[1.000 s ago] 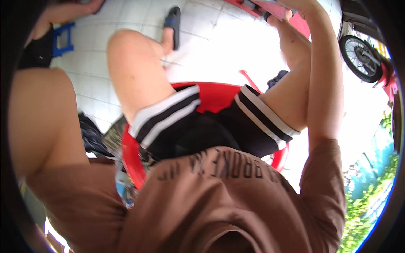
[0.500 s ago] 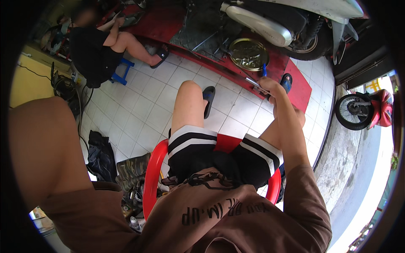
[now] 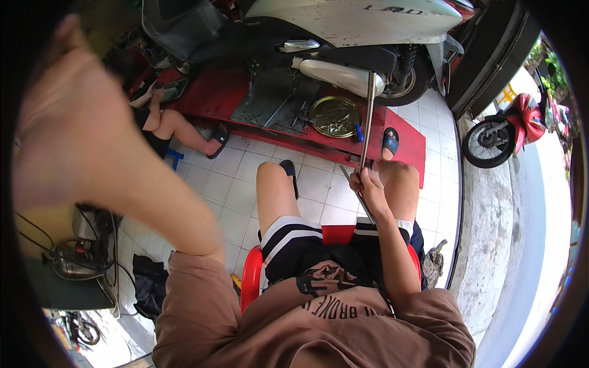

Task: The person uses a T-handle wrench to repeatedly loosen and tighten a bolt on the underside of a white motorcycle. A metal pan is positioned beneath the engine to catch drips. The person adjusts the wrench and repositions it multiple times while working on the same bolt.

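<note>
My right hand point(image 3: 370, 189), above my right thigh, is closed round a T-handle socket wrench point(image 3: 369, 119). The wrench's long silver shaft points away from me, and its thin crossbar slants past my fingers. My left hand point(image 3: 55, 129) is raised close at the upper left, smeared by motion and cut by the dark rim. Its fingers cannot be made out. Beyond the wrench, a round golden tray point(image 3: 318, 127) sits on the red lift platform point(image 3: 392, 138), with a blue-handled tool point(image 3: 359, 133) at its edge.
A silver scooter point(image 3: 343, 76) stands on the platform. A co-worker's leg point(image 3: 190, 135) is at the left. I sit on a red chair point(image 3: 251, 276) over white tiles point(image 3: 233, 178). A red motorcycle point(image 3: 518, 122) is outside at right; a black bag point(image 3: 150, 285) lies at left.
My right hand has drawn back toward my lap, and the wrench now points up and away. My left forearm and hand have come into view at upper left. The whole view has shifted.
</note>
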`<state>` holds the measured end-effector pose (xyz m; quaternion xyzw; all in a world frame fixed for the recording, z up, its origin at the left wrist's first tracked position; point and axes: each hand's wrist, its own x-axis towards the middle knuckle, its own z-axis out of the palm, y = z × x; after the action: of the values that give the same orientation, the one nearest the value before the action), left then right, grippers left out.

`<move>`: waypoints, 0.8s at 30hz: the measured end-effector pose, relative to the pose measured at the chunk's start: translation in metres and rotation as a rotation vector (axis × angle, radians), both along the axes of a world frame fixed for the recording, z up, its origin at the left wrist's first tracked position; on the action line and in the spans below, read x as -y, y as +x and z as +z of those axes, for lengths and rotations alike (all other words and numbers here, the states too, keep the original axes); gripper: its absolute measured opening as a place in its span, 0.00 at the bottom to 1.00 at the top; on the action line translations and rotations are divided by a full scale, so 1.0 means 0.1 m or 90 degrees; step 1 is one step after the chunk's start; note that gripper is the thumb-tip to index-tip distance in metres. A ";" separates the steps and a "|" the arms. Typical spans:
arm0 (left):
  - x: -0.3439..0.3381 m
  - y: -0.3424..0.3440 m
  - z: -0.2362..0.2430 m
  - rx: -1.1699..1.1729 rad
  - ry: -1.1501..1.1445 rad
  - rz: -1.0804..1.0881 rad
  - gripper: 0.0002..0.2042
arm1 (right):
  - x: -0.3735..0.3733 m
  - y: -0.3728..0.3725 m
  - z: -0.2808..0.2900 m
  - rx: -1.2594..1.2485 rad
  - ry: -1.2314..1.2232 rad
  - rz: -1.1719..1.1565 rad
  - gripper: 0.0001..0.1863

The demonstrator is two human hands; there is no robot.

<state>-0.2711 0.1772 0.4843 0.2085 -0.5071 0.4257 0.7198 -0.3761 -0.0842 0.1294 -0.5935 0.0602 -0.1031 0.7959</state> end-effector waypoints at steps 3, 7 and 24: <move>0.99 1.11 -1.23 -0.460 0.300 -0.252 0.13 | -0.12 -0.44 -0.04 0.005 0.051 -0.072 0.22; 1.80 1.38 -3.32 -0.793 1.049 -0.152 0.11 | -0.21 -0.75 0.16 -0.045 0.080 -0.167 0.21; 1.95 1.59 -5.26 -0.578 1.441 0.050 0.14 | 1.23 1.25 -0.62 -0.242 -0.445 0.068 0.20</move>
<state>-0.1123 -0.0179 -0.0418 0.8628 -0.2874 -0.3464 0.2301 -0.2509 -0.2075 0.0670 -0.8395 0.1365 0.0360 0.5247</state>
